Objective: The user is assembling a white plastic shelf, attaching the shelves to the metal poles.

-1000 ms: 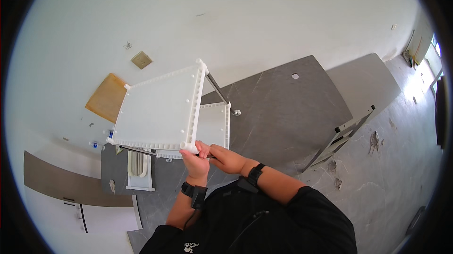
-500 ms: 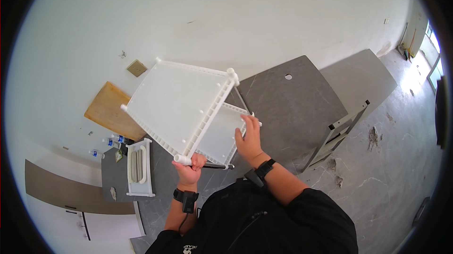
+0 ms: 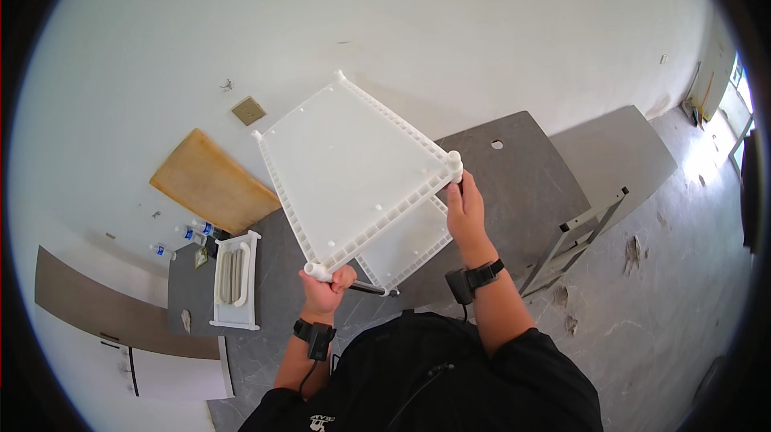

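A white plastic shelf rack point(image 3: 345, 167) is held up tilted before me, its large top panel facing me and a lower shelf panel point(image 3: 405, 247) showing beneath. Dark poles join the two tiers at the corners. My left hand point(image 3: 325, 291) is closed around the near left corner, just under its white connector point(image 3: 318, 271). At the right corner, my right hand point(image 3: 467, 211) grips below the connector point(image 3: 454, 160), thumb toward me; its fingers are partly hidden behind the rack. Each wrist wears a black strap with a small box.
Grey tables point(image 3: 522, 167) stand along the wall. On the left one lie a white panel with pale tubes point(image 3: 234, 279), bottles point(image 3: 191, 234) and, against the wall, a wooden board point(image 3: 210, 179). A metal folding ladder point(image 3: 574, 239) stands at the right.
My right hand has gone from open beside the lower tier to closed at the rack's right corner. The rack has turned and that corner has swung right and down. My left hand keeps its hold.
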Tool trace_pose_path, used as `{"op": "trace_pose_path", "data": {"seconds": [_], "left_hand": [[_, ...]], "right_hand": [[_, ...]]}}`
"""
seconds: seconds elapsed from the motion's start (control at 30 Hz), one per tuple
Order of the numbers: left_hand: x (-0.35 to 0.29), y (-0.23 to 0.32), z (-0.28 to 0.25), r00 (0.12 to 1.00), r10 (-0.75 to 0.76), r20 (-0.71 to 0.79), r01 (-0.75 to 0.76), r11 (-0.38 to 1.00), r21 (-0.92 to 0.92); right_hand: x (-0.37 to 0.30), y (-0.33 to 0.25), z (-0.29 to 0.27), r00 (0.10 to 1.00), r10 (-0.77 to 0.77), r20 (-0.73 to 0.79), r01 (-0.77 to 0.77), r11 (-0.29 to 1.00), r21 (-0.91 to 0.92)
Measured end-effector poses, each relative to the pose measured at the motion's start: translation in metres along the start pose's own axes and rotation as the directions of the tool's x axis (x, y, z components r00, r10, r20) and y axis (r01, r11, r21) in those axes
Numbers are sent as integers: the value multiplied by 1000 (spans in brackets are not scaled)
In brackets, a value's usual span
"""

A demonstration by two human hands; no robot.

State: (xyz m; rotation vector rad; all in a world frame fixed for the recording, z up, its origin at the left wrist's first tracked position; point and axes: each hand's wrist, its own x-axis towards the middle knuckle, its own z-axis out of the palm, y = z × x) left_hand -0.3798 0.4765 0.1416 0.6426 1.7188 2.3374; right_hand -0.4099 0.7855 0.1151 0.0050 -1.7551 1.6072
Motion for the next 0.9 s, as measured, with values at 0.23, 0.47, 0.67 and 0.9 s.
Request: {"op": "trace_pose_path", "data": {"seconds": [0.23,0.47,0.67,0.9], "left_hand": [[-6,4,-13,997,41,-61,-39,999,32],[-14,9,-41,977,67,-202,-65,998,16],[-16,9,-48,973,75,-220,-79,997,-10],[-16,2,-48,972,98,-215,-103,995,-13]], "right_hand": [[-5,-23,-9,986,150,72,-154,986,60],[-24,-28,-12,963,-25,269,13,999,47],[-34,-24,2,968,8,250,-43,990,138],[-35,-18,11,974,118,192,-168,948,269]]}}
